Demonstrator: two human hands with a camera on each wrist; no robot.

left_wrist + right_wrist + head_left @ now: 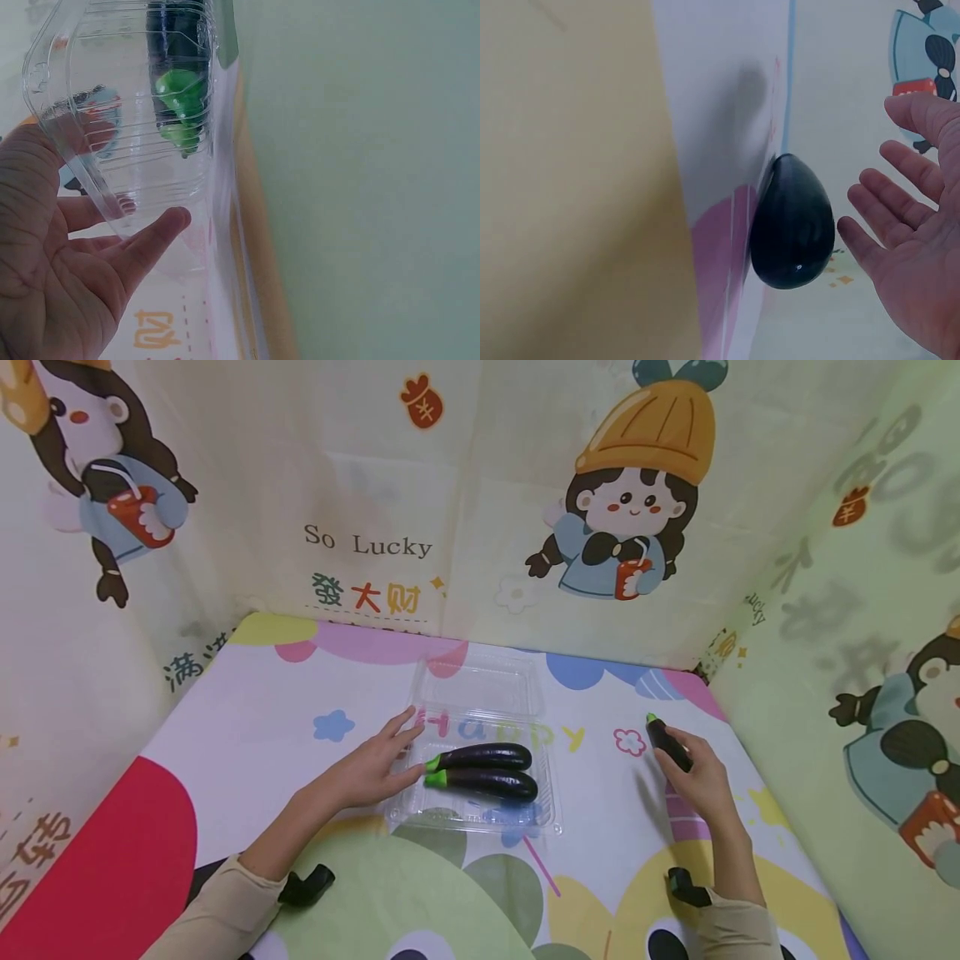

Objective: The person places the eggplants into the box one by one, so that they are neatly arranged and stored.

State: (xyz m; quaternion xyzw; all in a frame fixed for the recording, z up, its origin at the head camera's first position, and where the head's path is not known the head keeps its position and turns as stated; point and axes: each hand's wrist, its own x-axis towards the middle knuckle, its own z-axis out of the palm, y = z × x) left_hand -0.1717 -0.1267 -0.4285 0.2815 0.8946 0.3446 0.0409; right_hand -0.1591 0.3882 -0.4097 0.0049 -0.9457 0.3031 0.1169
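Observation:
Two dark purple eggplants (480, 770) with green stems lie side by side in a clear plastic clamshell box (551, 814), its lid folded back behind. At the box's left side my left hand (378, 764) spreads its fingers, the thumb near the stems. In the left wrist view, parts of the left hand (75, 262) show through the clear plastic wall. To the right, a third eggplant (667, 743) has its stem pointing away. The right hand (701, 772) is beside it; in the right wrist view its extended fingers stand apart from the eggplant (793, 225).
A printed cloth (255, 710) with colourful shapes covers the table. Cartoon-printed curtains (480, 510) rise at the back and both sides. Black straps or mounts (307, 887) show at both wrists near the beige sleeves.

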